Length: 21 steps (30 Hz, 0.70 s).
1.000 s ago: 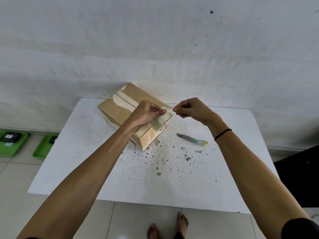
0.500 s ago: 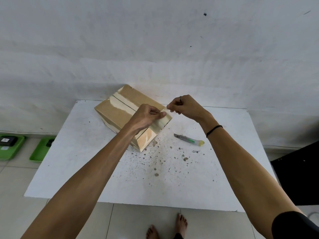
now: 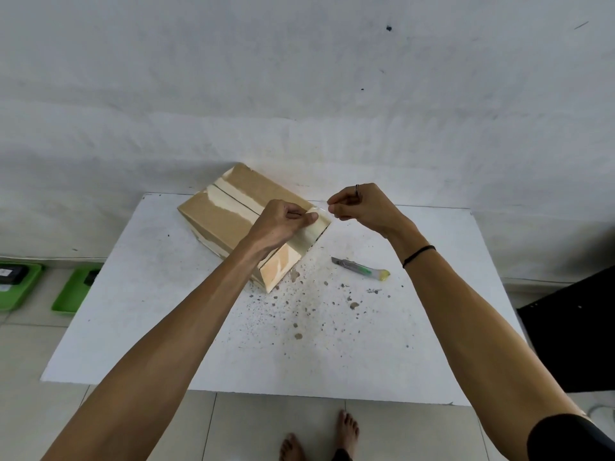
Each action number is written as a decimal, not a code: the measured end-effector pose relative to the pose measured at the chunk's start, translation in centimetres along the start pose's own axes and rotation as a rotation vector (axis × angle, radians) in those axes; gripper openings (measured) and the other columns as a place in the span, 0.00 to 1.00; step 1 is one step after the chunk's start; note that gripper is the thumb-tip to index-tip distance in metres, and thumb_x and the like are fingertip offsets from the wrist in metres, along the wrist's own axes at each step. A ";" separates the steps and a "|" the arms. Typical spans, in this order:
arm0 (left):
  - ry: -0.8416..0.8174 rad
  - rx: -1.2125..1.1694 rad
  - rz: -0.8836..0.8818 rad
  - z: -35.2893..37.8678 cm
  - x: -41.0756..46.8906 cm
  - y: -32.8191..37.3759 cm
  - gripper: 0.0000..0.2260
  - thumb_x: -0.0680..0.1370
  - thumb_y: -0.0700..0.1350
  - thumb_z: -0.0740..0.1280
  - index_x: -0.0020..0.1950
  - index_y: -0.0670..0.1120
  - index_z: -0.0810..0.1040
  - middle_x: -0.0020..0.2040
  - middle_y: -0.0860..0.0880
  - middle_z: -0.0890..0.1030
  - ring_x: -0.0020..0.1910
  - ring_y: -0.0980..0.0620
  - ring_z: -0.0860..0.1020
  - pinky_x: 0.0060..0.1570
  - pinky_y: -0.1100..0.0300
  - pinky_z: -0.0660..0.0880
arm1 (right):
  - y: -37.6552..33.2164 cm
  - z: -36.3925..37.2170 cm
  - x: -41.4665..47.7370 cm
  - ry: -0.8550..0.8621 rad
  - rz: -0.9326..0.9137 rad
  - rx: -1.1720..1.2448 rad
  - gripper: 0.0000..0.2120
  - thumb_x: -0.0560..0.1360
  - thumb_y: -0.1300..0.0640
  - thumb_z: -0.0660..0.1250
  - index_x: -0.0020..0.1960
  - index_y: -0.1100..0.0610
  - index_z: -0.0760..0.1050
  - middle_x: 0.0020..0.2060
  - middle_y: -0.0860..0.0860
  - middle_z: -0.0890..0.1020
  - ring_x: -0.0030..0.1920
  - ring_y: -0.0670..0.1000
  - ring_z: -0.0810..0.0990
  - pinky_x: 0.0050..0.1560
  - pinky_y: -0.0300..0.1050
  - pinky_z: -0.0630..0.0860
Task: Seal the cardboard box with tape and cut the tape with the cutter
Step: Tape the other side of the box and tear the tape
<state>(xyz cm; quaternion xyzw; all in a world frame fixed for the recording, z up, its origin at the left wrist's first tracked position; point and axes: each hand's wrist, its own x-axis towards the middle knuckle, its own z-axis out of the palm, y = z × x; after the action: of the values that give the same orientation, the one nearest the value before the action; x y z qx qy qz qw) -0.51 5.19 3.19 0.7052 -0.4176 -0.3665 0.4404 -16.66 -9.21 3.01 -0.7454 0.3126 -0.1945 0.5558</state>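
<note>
two green trays (image 3: 50,282) sit on the floor at about nine o'clock, off the counter (image 3: 139,294). the cardboard box (image 3: 226,224) lies toward the far left part of the counter, turned at an angle, its top seam already under a pale strip of tape, with another strip running down the near right edge. the left hand (image 3: 283,224) is over the box at its three o'clock corner, fingers closed and thumb pinched against forefinger on the tape (image 3: 321,212). just to the right, the right hand (image 3: 359,204) is pinched shut on the other end of that clear strip, a ring on one finger and a black band on the wrist, so a short stretch of tape spans the small gap between the two hands. the cutter (image 3: 361,269), green and yellow, lies loose on the counter at roughly four o'clock from the box, well clear of both hands, among brown specks and stains.

the tape looks thin, limp and sticky; i'd guess it curls onto itself if slack, so it wants holding taut by its edges. the box looks light and stiff enough to press against, though it may slide. the cutter is best taken by its handle end, blade away.
</note>
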 end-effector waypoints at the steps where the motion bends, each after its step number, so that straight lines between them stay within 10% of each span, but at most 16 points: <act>1: 0.004 -0.003 0.003 0.1 0.0 0.1 0.13 0.76 0.49 0.74 0.50 0.39 0.85 0.45 0.47 0.87 0.47 0.56 0.84 0.51 0.65 0.76 | 0.1 -0.1 -0.1 0.010 -0.001 0.012 0.08 0.74 0.66 0.74 0.51 0.69 0.82 0.41 0.61 0.84 0.36 0.46 0.82 0.42 0.36 0.79; 7: -0.018 -0.056 0.010 1.0 0.6 0.7 0.12 0.78 0.48 0.72 0.54 0.40 0.85 0.47 0.48 0.86 0.42 0.63 0.82 0.44 0.71 0.76 | 0.4 -1.3 -0.9 0.067 0.038 0.048 0.10 0.78 0.57 0.69 0.53 0.63 0.83 0.45 0.57 0.86 0.43 0.48 0.84 0.46 0.41 0.82; 12: -0.065 -0.273 -0.115 2.8 2.4 1.2 0.07 0.81 0.47 0.67 0.49 0.47 0.84 0.51 0.49 0.84 0.53 0.51 0.80 0.56 0.57 0.76 | 2.0 -3.8 -2.3 0.154 0.139 0.083 0.11 0.79 0.61 0.63 0.56 0.57 0.82 0.53 0.51 0.85 0.52 0.49 0.83 0.52 0.48 0.82; 21: -0.149 -0.692 -0.300 7.4 5.8 3.5 0.15 0.85 0.44 0.56 0.55 0.38 0.80 0.36 0.48 0.74 0.35 0.52 0.72 0.43 0.59 0.73 | 3.4 -8.5 -4.2 0.024 0.179 0.283 0.14 0.77 0.56 0.70 0.62 0.57 0.80 0.56 0.58 0.84 0.55 0.55 0.84 0.54 0.47 0.81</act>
<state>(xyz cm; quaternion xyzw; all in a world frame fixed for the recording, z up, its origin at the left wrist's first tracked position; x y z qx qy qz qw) -5.76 -3.35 3.08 0.5397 -0.1921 -0.5963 0.5623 -25.97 -12.98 2.62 -0.6264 0.3538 -0.1951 0.6666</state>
